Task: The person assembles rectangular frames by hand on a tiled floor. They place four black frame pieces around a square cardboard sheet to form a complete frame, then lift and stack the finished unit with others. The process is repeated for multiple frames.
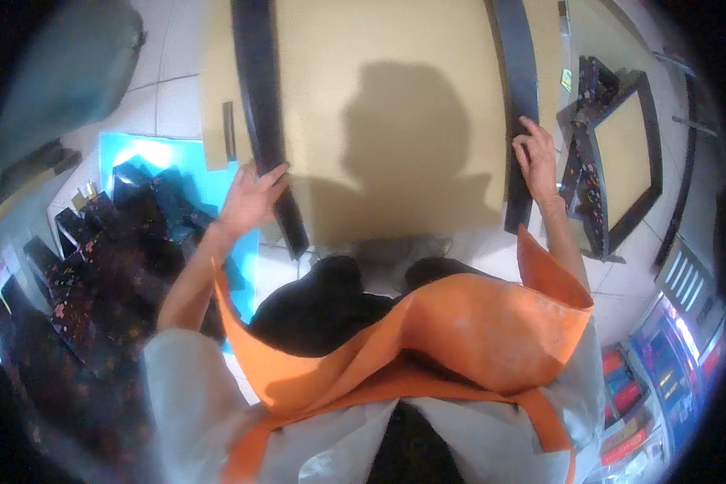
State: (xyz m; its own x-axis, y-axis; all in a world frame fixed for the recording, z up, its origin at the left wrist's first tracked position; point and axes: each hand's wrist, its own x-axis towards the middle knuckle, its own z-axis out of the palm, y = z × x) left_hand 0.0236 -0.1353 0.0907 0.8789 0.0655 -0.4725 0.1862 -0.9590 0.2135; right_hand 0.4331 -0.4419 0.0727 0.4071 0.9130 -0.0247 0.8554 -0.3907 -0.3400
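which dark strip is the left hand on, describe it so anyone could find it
Start at the big tan board lying on the floor. Along its left edge runs a long black strip, under the left hand. Unlike the black strip at the right hand, it borders the blue sheet.

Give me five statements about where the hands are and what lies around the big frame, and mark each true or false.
1. The left hand rests on the left black bar of the big frame. True.
2. The right hand is lifted off the right black bar. False: it lies on that bar.
3. A tan board fills the space between the two bars. True.
4. The blue sheet lies on the person's right. False: it lies on the left, beside the dark patterned pieces.
5. The smaller black frame to the right is round. False: it has straight sides and corners.
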